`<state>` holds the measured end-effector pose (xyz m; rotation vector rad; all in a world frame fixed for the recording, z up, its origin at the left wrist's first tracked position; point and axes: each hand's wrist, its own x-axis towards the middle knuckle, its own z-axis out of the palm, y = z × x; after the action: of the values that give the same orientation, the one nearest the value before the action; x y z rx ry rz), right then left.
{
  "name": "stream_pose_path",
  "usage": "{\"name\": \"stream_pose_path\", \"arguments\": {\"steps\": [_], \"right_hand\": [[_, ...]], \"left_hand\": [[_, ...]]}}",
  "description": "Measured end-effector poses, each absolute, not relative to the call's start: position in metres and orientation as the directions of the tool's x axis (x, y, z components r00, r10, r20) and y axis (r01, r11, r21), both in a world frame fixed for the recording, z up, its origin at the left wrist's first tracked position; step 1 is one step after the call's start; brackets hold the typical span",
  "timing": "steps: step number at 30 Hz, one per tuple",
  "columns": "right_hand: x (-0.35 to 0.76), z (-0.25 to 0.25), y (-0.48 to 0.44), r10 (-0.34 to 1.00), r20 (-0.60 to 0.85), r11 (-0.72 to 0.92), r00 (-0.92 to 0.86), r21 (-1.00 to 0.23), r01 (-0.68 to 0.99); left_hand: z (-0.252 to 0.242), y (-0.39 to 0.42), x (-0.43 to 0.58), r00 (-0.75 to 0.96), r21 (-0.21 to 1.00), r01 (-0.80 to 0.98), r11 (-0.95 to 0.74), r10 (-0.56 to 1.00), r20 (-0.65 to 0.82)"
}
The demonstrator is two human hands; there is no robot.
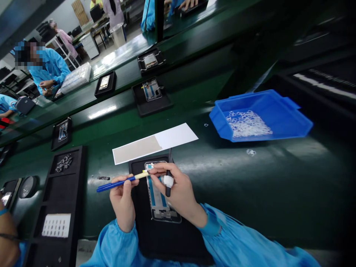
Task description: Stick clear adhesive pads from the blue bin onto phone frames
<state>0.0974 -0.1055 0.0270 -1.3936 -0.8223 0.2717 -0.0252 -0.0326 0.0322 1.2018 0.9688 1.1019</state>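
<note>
My left hand [124,202] is closed around a blue pen-shaped tool [114,184] with a cream front end, which points right toward my other hand. My right hand [180,189] is closed on a black stick-like tool [168,191] with a white wrapping. Its thumb and fingertips are pinched at the pen's tip; any small part between them is too small to make out. Below both hands lies a phone frame [161,202] with blue strips, on a black tray [155,241]. The hands partly hide the frame's upper part.
Behind the tray lies a white sheet with a grey panel [136,149]. A blue bin [289,118] of small white rings stands right. A compartmented black tray [50,193] is left. Further phone trays [151,107] line the bench, and a co-worker [50,66] sits across.
</note>
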Motion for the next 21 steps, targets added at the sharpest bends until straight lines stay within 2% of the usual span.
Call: {"name": "stream_pose_path", "arguments": {"steps": [11, 21], "right_hand": [[0.0987, 0.0230, -0.1044, 0.581, 0.432, 0.236, 0.690, -0.900, 0.365], [0.0990, 0.0247, -0.1042, 0.578, 0.431, 0.222, 0.693, -0.900, 0.375]], "left_hand": [[0.0315, -0.0325, -0.0249, 0.201, 0.984, -0.171, 0.040, 0.980, -0.005], [0.0310, -0.0323, -0.0243, 0.216, 0.989, -0.147, 0.020, 0.976, 0.012]]}}
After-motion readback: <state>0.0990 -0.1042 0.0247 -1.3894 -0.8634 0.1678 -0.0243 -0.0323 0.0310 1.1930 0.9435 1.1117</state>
